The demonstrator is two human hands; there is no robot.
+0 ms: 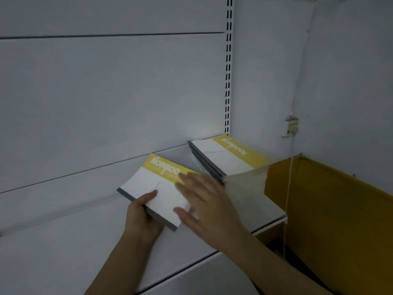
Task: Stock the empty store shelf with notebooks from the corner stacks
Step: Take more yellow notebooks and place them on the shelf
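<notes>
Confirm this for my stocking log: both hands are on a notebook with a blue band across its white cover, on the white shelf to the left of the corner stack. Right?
Not quite: the band is yellow, not blue. The head view shows the white notebook with a yellow band on the white metal shelf, left of the corner stack of matching notebooks. The left hand grips its near edge and the right hand rests on its cover.

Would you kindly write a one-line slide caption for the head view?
Left hand grips a notebook stack on the white shelf, right hand flat on top, beside the corner stack.
</notes>
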